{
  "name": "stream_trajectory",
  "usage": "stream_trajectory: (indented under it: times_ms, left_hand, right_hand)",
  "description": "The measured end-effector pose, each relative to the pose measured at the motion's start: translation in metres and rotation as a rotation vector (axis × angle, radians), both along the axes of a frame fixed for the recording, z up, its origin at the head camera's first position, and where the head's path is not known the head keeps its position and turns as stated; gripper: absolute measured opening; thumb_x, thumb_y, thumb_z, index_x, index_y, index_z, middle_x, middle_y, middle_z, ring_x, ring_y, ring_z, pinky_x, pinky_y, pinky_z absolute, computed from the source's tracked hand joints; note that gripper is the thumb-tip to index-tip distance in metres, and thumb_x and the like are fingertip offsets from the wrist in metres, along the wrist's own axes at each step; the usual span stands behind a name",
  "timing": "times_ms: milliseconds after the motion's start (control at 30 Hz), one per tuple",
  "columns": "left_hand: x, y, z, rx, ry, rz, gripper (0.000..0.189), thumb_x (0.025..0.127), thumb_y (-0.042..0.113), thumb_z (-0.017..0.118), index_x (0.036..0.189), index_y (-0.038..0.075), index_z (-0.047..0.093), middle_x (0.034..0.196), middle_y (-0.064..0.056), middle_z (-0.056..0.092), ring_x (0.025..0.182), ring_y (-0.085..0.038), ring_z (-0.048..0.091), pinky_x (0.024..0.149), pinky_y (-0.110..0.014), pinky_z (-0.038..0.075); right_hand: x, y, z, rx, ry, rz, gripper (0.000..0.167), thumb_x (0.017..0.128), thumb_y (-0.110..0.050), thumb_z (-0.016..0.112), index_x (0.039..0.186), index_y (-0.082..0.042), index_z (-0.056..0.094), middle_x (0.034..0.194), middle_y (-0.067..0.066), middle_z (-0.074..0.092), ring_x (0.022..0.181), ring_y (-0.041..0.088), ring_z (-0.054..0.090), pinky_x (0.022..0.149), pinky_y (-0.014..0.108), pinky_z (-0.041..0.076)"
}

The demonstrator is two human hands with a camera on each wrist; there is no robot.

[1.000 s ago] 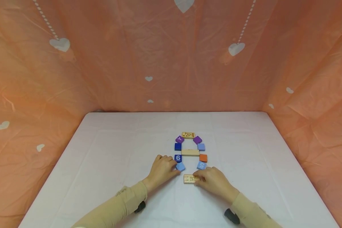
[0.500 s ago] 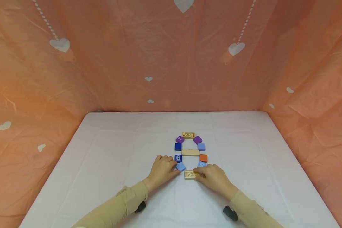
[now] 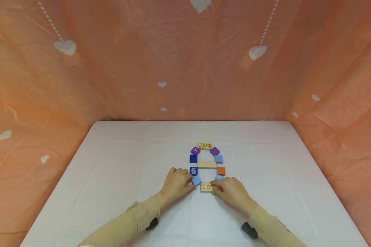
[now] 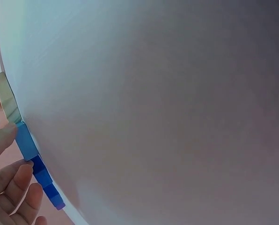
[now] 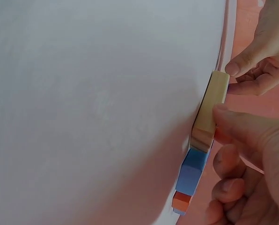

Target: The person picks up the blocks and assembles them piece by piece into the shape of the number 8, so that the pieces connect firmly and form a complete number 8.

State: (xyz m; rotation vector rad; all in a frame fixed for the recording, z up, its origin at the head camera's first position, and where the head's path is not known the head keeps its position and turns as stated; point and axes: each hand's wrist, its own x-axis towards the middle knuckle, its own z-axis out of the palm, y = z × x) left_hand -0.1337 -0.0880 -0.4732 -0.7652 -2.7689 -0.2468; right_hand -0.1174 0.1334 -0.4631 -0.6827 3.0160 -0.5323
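In the head view my left hand point(image 3: 175, 184) holds a light blue square tile point(image 3: 196, 180) at the ring's lower left, thumb at one end and index finger at the other. My right hand point(image 3: 234, 193) pinches the right part of a wooden domino point(image 3: 205, 187) with a printed pattern, which lies at the bottom of the ring. The domino's left end is close to the light blue tile. Just above the right fingers, a light blue tile with a white character point(image 3: 219, 177) is partly covered. The right wrist view shows the thumb point(image 5: 233, 121) against the domino's side.
Upward on the left run a blue 6 tile point(image 3: 193, 171), a dark blue tile point(image 3: 193, 158) and a purple Y tile point(image 3: 195, 150). Opposite are orange point(image 3: 221, 171), periwinkle point(image 3: 218, 159) and purple point(image 3: 214, 151) tiles. A plain plank point(image 3: 206, 165) crosses between; another domino point(image 3: 204, 146) tops them.
My right hand has slid the domino away from me, up toward the two light blue tiles, covering more of the right one. The left hand has stayed in place.
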Motion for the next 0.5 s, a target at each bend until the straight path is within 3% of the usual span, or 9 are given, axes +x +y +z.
stream_trajectory:
  times_ms: [500]
  left_hand:
    - [-0.0005,-0.0008,-0.0001,-0.004,-0.022,0.016,0.030,0.074,0.046,0.072,0.086,0.018,0.071,0.073,0.008,0.061,0.067,-0.009,0.052,0.072,-0.028,0.037]
  right_hand:
    - [-0.0003,-0.0008,-0.0004,-0.012,-0.002,-0.002,0.027,0.078,-0.026,0.073,0.103,-0.017,0.071,0.074,-0.008,0.067,0.058,0.003,0.039,0.057,0.019,0.032]
